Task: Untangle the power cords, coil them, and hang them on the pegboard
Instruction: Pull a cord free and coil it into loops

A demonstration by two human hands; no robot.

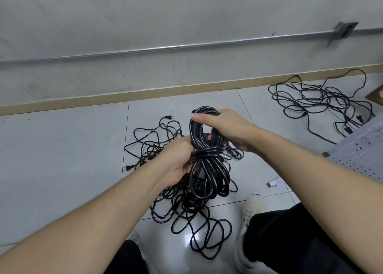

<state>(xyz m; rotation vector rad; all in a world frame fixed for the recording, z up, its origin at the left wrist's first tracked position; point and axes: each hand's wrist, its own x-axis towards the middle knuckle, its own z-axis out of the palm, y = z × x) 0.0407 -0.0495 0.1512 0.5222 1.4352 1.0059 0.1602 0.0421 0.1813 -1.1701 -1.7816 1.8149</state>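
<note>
Holding the coiled cord up over the floor, the right hand is gripping its top loop while the left hand is pinching the wrap around its middle — the tying step. Next, probably, comes tucking the end in — then hanging it on the pegboard by the right edge.

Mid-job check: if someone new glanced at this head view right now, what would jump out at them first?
First, the coiled black cord at centre, wrapped round its middle: the right hand grips its top loop, the left hand holds the wrapped waist. Below it, a loose tangle of cords sprawls on the tiled floor near the person's shoes. A second tangle lies at upper right by the wall, with a perforated panel at the right edge.
</note>
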